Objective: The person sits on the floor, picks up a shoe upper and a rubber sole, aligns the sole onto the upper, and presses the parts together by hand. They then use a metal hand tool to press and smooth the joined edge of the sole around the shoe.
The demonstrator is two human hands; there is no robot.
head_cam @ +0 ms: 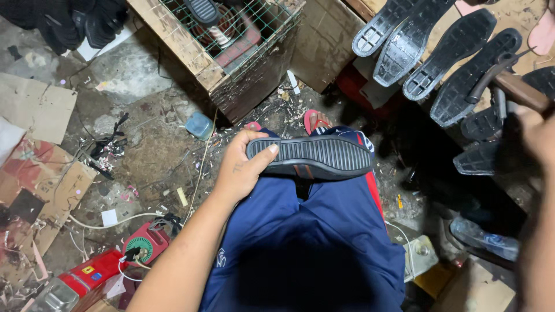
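Note:
My left hand (pixel 240 164) grips the heel end of a black ribbed shoe sole (pixel 315 156), held sole-up across my knee in blue trousers (pixel 312 231). The thumb presses on the tread. My right hand (pixel 540 136) is raised at the right edge, blurred, closed around the wooden handle of a hammer (pixel 509 81) whose dark metal head reaches toward the soles above. The right fingers are partly out of view.
Several black soles (pixel 439 52) lie on a board at the upper right. A wooden crate with wire mesh (pixel 225 40) stands ahead. Red tools (pixel 115 266), a white cable, cardboard scraps (pixel 34 104) and litter cover the floor at left. A plastic bottle (pixel 485 237) lies at right.

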